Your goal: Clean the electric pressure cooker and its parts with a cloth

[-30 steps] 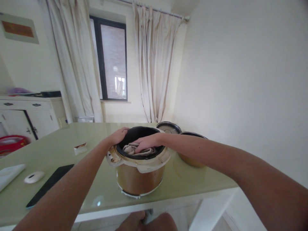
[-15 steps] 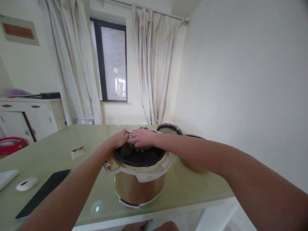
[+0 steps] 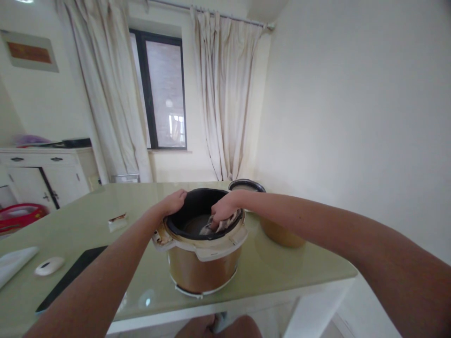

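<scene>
An electric pressure cooker (image 3: 204,270) with a brown body and white collar stands lidless near the table's front edge. Its dark inner pot (image 3: 195,199) is open to view. My left hand (image 3: 175,202) grips the inner pot's rim at the far left, fingers closed over the edge. Inside the pot, toward the right wall, my right hand (image 3: 225,209) holds a crumpled patterned cloth (image 3: 225,222) against the inner surface. Part of the cloth is hidden by the fingers and the rim.
Behind my right forearm are a round dark-rimmed lid (image 3: 246,184) and a brown container (image 3: 285,234). On the left of the green tabletop (image 3: 141,263) lie a dark tablet-like slab (image 3: 75,277), a white oval mouse-like object (image 3: 49,266), a white item (image 3: 16,263) and a small packet (image 3: 117,222).
My right hand has moved with the cloth from the far rim, beside my left hand, down into the pot's right side. My left hand stays at the rim. The view has shifted slightly.
</scene>
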`<state>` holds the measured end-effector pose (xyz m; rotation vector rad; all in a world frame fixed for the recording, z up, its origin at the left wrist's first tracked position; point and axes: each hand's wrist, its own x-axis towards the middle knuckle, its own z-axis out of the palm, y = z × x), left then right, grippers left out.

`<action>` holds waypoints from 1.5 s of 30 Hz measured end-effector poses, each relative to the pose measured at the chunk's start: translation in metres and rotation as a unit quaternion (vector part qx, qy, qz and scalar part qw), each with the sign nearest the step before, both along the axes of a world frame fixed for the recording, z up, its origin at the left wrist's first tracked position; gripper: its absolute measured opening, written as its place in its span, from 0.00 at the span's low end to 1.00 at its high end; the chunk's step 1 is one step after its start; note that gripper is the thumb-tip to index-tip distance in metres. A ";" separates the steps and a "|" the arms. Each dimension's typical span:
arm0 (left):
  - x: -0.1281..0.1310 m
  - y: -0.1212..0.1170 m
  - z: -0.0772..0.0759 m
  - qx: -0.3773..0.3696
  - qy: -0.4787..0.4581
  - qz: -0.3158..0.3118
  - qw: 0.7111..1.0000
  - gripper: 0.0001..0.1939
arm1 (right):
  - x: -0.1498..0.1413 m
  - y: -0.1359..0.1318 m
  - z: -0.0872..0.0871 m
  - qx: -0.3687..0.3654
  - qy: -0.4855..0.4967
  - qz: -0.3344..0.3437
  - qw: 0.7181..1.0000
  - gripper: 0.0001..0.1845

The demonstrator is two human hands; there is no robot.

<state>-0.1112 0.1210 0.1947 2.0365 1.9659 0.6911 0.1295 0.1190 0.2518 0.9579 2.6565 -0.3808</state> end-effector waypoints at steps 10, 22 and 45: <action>0.004 0.003 0.005 -0.022 0.008 -0.010 1.000 0.21 | -0.017 -0.042 0.004 -0.342 0.332 -0.072 0.876 0.11; 0.005 -0.007 0.006 -0.004 -0.020 -0.023 1.000 0.26 | 0.017 0.003 0.040 0.206 -0.074 0.197 0.956 0.22; 0.023 -0.037 0.044 -0.003 0.028 0.069 0.997 0.14 | 0.045 -0.006 -0.028 0.163 0.247 -0.005 0.955 0.28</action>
